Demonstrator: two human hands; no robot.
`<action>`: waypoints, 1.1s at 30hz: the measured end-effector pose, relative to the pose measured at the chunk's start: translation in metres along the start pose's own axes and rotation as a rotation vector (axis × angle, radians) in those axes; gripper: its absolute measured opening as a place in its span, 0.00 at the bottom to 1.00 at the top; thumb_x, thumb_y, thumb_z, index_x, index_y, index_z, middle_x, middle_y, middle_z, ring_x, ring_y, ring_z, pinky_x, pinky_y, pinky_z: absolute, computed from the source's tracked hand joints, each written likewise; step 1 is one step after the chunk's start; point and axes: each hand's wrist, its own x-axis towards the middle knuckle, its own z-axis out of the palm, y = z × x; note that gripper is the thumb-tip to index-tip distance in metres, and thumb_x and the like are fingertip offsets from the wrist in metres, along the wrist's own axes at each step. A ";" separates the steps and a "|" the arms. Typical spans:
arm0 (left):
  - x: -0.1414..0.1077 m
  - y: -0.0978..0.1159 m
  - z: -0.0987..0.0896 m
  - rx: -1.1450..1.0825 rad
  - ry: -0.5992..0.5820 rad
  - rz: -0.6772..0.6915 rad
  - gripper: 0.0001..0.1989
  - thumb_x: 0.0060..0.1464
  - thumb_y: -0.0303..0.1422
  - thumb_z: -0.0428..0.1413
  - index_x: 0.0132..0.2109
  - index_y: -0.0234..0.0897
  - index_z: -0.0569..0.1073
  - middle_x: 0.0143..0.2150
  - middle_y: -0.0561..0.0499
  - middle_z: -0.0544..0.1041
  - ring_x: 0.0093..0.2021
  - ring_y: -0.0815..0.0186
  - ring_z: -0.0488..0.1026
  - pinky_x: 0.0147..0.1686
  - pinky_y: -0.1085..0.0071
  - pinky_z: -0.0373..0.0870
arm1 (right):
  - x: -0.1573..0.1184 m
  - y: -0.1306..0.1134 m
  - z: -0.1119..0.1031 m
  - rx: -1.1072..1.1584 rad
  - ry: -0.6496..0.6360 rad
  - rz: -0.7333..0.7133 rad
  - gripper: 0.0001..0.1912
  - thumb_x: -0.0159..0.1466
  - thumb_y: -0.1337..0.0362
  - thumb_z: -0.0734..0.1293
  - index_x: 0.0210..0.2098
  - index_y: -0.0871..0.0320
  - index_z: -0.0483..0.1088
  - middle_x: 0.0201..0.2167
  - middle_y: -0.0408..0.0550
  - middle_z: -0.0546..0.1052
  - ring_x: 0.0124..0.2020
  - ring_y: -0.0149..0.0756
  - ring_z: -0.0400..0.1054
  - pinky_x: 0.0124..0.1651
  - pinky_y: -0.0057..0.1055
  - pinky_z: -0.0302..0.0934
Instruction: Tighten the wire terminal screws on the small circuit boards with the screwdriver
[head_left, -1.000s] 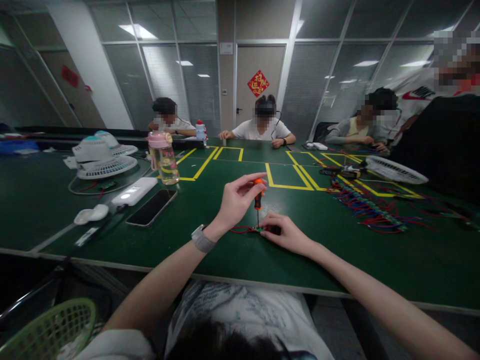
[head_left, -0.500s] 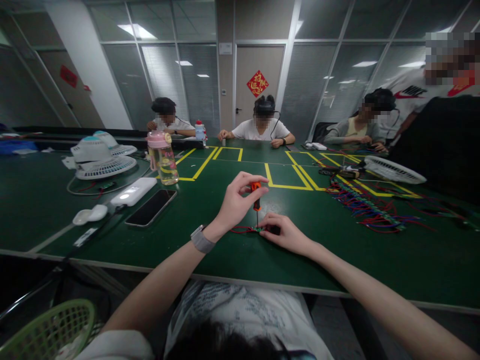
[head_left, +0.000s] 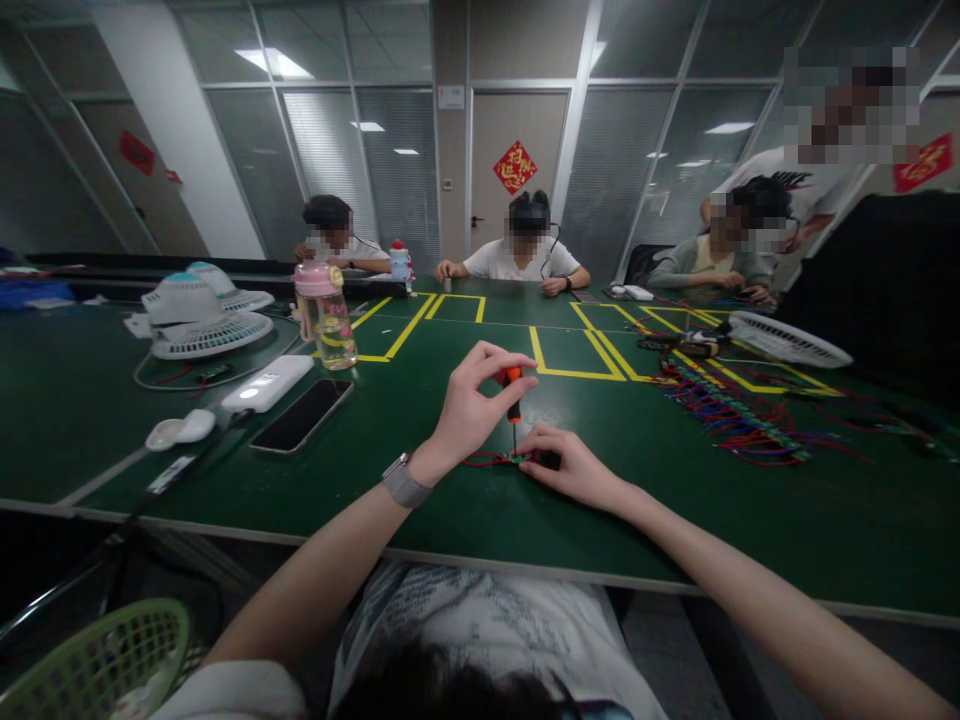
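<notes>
My left hand (head_left: 480, 395) is closed around the top of an orange and black screwdriver (head_left: 514, 410), thumb and fingers on its handle. The screwdriver stands upright, its thin shaft pointing down at a small green circuit board (head_left: 514, 459) on the table. Red wires run from the board to the left, passing behind my left wrist. My right hand (head_left: 564, 462) rests on the table and pinches the board's right end between thumb and fingers. The exact spot where the tip meets the board is too small to make out.
On the left lie a black phone (head_left: 303, 415), a white power strip (head_left: 268, 384) and a white fan (head_left: 210, 325); a pink-lidded bottle (head_left: 327, 318) stands behind them. Wired circuit boards (head_left: 739, 410) form a row at right. Several people sit or stand across the green table (head_left: 300, 510).
My hands, the screwdriver and the board keep nearly the same place; the screwdriver handle looks slightly turned. The standing person at the far right has shifted left.
</notes>
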 end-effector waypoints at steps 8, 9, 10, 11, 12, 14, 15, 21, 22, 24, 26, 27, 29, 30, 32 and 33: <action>-0.005 0.003 0.006 -0.275 -0.173 -0.074 0.15 0.63 0.32 0.47 0.53 0.39 0.72 0.47 0.45 0.73 0.42 0.66 0.74 0.42 0.69 0.74 | 0.000 0.001 0.000 0.005 0.004 -0.010 0.07 0.60 0.68 0.66 0.37 0.60 0.75 0.32 0.47 0.72 0.29 0.32 0.67 0.34 0.29 0.62; -0.005 0.002 0.006 -0.277 -0.153 -0.095 0.13 0.61 0.33 0.50 0.51 0.38 0.73 0.45 0.46 0.73 0.40 0.67 0.73 0.39 0.71 0.74 | 0.000 0.001 0.001 0.006 0.004 -0.010 0.07 0.60 0.68 0.66 0.37 0.60 0.75 0.32 0.48 0.72 0.30 0.32 0.67 0.34 0.29 0.62; -0.004 0.001 0.005 -0.255 -0.123 -0.097 0.11 0.59 0.33 0.53 0.47 0.38 0.75 0.43 0.47 0.72 0.40 0.68 0.73 0.38 0.72 0.74 | 0.000 0.001 0.001 0.007 0.003 -0.010 0.07 0.60 0.68 0.66 0.37 0.60 0.75 0.32 0.48 0.72 0.30 0.32 0.67 0.34 0.29 0.62; -0.004 0.001 0.005 -0.220 -0.089 -0.088 0.09 0.57 0.33 0.56 0.44 0.38 0.76 0.42 0.48 0.71 0.40 0.68 0.72 0.38 0.73 0.73 | 0.000 0.001 0.001 0.009 0.003 -0.009 0.07 0.60 0.68 0.66 0.37 0.60 0.75 0.32 0.48 0.72 0.30 0.32 0.67 0.34 0.29 0.62; -0.003 0.000 0.004 -0.184 -0.060 -0.076 0.08 0.55 0.33 0.58 0.42 0.39 0.77 0.41 0.49 0.70 0.40 0.68 0.71 0.38 0.74 0.72 | 0.000 0.001 0.001 0.011 0.003 -0.008 0.07 0.60 0.68 0.66 0.37 0.60 0.75 0.32 0.48 0.72 0.30 0.32 0.67 0.34 0.29 0.62; -0.001 0.000 0.002 -0.134 -0.032 -0.068 0.07 0.55 0.34 0.58 0.40 0.39 0.78 0.41 0.49 0.70 0.42 0.68 0.70 0.39 0.74 0.71 | 0.000 0.001 0.001 0.014 0.000 -0.007 0.07 0.60 0.68 0.66 0.37 0.60 0.75 0.32 0.48 0.72 0.30 0.31 0.67 0.34 0.29 0.63; -0.001 0.001 0.002 -0.135 -0.040 -0.076 0.08 0.56 0.35 0.56 0.41 0.40 0.78 0.44 0.48 0.70 0.44 0.67 0.70 0.41 0.73 0.71 | 0.000 0.000 0.001 0.013 0.000 -0.007 0.07 0.60 0.67 0.66 0.37 0.60 0.75 0.32 0.48 0.73 0.30 0.31 0.67 0.34 0.29 0.63; 0.001 0.003 0.001 -0.455 -0.180 -0.225 0.16 0.61 0.35 0.50 0.53 0.38 0.73 0.53 0.44 0.74 0.47 0.61 0.75 0.46 0.63 0.73 | 0.001 -0.001 0.000 0.008 0.003 -0.007 0.07 0.60 0.66 0.66 0.37 0.59 0.75 0.32 0.48 0.73 0.30 0.32 0.67 0.34 0.29 0.63; 0.002 0.003 0.001 -0.463 -0.169 -0.243 0.16 0.60 0.35 0.52 0.53 0.37 0.73 0.50 0.43 0.75 0.44 0.62 0.76 0.45 0.63 0.74 | 0.000 -0.001 0.000 0.009 0.003 -0.008 0.07 0.60 0.66 0.66 0.37 0.59 0.75 0.32 0.48 0.73 0.30 0.32 0.67 0.34 0.29 0.63; 0.002 0.003 0.001 -0.406 -0.125 -0.242 0.14 0.56 0.35 0.56 0.49 0.36 0.75 0.44 0.45 0.77 0.40 0.64 0.76 0.42 0.66 0.74 | 0.000 0.000 0.000 0.009 0.005 -0.011 0.07 0.61 0.66 0.67 0.37 0.59 0.75 0.32 0.47 0.73 0.30 0.31 0.67 0.34 0.29 0.63; 0.002 0.001 0.001 -0.310 -0.077 -0.211 0.11 0.52 0.34 0.60 0.43 0.36 0.77 0.40 0.48 0.76 0.37 0.67 0.74 0.38 0.71 0.73 | 0.000 0.001 0.000 0.003 0.005 -0.014 0.07 0.61 0.66 0.67 0.37 0.59 0.75 0.32 0.47 0.73 0.30 0.31 0.67 0.34 0.29 0.63; 0.002 0.001 0.000 -0.264 -0.057 -0.195 0.10 0.51 0.34 0.61 0.40 0.36 0.77 0.39 0.49 0.75 0.37 0.68 0.73 0.36 0.73 0.72 | 0.000 0.001 0.000 0.001 0.004 -0.015 0.07 0.60 0.66 0.67 0.37 0.59 0.75 0.32 0.47 0.73 0.30 0.31 0.67 0.34 0.29 0.63; 0.003 0.000 0.000 -0.201 -0.040 -0.182 0.08 0.52 0.35 0.60 0.39 0.36 0.78 0.40 0.49 0.73 0.38 0.69 0.72 0.37 0.75 0.71 | 0.000 0.001 0.000 0.000 0.003 -0.015 0.07 0.60 0.67 0.67 0.37 0.60 0.76 0.32 0.47 0.72 0.30 0.31 0.67 0.34 0.29 0.63; 0.003 0.000 0.000 -0.204 -0.048 -0.187 0.09 0.55 0.35 0.57 0.40 0.36 0.78 0.42 0.48 0.72 0.40 0.68 0.72 0.38 0.74 0.71 | 0.000 0.001 0.000 0.002 0.003 -0.015 0.07 0.60 0.67 0.67 0.37 0.60 0.76 0.32 0.47 0.72 0.30 0.31 0.67 0.34 0.29 0.63; 0.002 0.000 0.000 -0.299 -0.101 -0.217 0.13 0.60 0.34 0.51 0.47 0.38 0.76 0.47 0.46 0.72 0.44 0.66 0.73 0.43 0.71 0.72 | 0.000 0.001 0.000 0.009 0.004 -0.015 0.07 0.60 0.67 0.66 0.37 0.60 0.75 0.32 0.47 0.72 0.30 0.31 0.67 0.34 0.29 0.63; 0.002 0.000 0.000 -0.379 -0.136 -0.238 0.14 0.61 0.34 0.49 0.50 0.38 0.74 0.49 0.45 0.73 0.45 0.65 0.73 0.44 0.69 0.72 | 0.000 0.000 0.000 0.010 0.004 -0.014 0.07 0.60 0.67 0.66 0.37 0.60 0.75 0.32 0.47 0.72 0.30 0.31 0.67 0.34 0.29 0.63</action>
